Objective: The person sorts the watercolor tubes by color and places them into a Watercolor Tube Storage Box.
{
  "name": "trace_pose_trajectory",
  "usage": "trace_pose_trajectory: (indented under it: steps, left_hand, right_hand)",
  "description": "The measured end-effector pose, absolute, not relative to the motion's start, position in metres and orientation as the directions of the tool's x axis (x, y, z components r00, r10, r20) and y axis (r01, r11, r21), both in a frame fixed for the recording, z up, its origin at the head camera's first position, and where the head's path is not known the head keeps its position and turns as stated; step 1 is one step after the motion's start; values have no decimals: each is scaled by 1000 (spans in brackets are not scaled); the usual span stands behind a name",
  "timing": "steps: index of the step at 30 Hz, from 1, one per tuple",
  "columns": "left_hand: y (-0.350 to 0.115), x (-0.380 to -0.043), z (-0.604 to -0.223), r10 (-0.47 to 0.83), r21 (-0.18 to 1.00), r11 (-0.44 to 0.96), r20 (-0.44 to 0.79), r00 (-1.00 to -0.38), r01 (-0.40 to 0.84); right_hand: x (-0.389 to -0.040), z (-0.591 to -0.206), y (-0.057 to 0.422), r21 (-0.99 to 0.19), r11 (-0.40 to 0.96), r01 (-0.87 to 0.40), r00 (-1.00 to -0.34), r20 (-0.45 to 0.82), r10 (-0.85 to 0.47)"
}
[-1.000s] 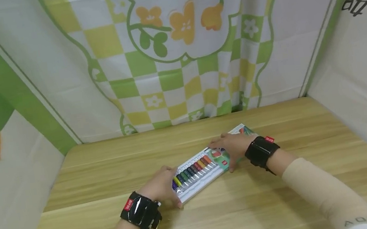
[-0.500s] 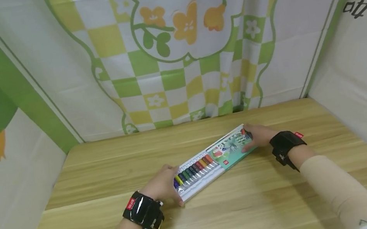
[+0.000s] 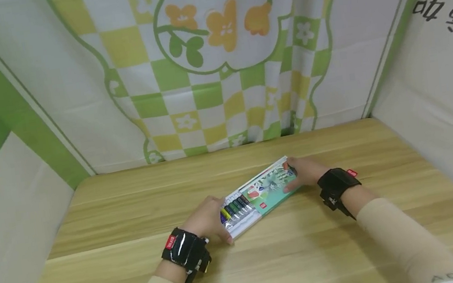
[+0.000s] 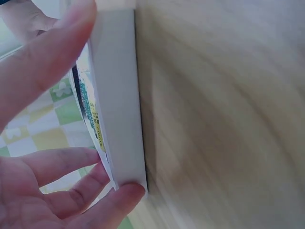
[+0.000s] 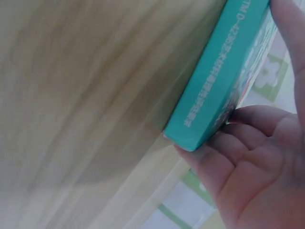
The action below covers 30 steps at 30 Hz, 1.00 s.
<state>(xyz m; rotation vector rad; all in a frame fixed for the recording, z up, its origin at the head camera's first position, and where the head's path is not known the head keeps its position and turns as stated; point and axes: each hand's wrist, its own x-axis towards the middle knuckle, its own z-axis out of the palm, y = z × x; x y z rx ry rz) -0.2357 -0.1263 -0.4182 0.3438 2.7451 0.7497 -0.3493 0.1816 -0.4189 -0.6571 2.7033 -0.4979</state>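
A white tray (image 3: 246,226) of paint tubes (image 3: 236,208) lies on the table, partly inside a teal printed cardboard sleeve (image 3: 272,193). Several tubes with dark, green and yellow bands show at the tray's uncovered left end. My left hand (image 3: 206,219) grips that end, thumb at the near corner and fingers at the far one; the tray's white end wall (image 4: 119,100) shows in the left wrist view. At the opposite end, my right hand (image 3: 306,172) holds the sleeve across its width. In the right wrist view, its fingers touch a corner of the teal end (image 5: 214,81).
The wooden table (image 3: 140,269) extends around the box on all sides. A checkered curtain (image 3: 220,94) hangs along the back edge, with white fabric walls (image 3: 442,96) at the sides. Black camera straps (image 3: 186,253) circle both wrists.
My right hand has shifted from the middle of the box to its right end. The sleeve and tray have slid together, so fewer tubes are exposed. My left hand keeps its grip.
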Motion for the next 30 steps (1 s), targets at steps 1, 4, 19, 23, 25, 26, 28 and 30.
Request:
trace_pose_trajectory:
  steps: [1,4,19,23,25,26,28,30]
  left_hand:
    - [-124,-237,-419,299,529,834,-197,-934,155]
    - [-119,-241,-419,305,545,822,-179,-935,163]
    - [-102,-242,-425,320,565,807,-176,-931,171]
    - [-104,-239,-430,315,563,811,-190,-930,160]
    - [-105,-239,-429,316,576,802,-186,-930,157]
    - [-106,-240,-429,317,583,797,-180,-931,158]
    - [-107,-242,-426,319,591,789,-159,-934,169]
    - [-107,-245,-423,321,601,779,-135,-937,180]
  right_hand:
    - [-348,-420,180,-408,831,-378,-844,-217,-490]
    - [-346,-420,176,-425,831,-358,-850,-219,-479]
    - [-326,-429,168,-364,852,-376,-857,-212,-469]
    - [-327,-438,167,-390,834,-389,-848,-203,-490]
    - [-329,-439,169,-424,825,-373,-849,-202,-487]
    - [-330,-437,171,-442,821,-363,-850,-204,-485]
    - [-330,-432,174,-458,817,-350,-852,-208,-481]
    - [-330,-426,175,-448,823,-349,-855,-208,-475]
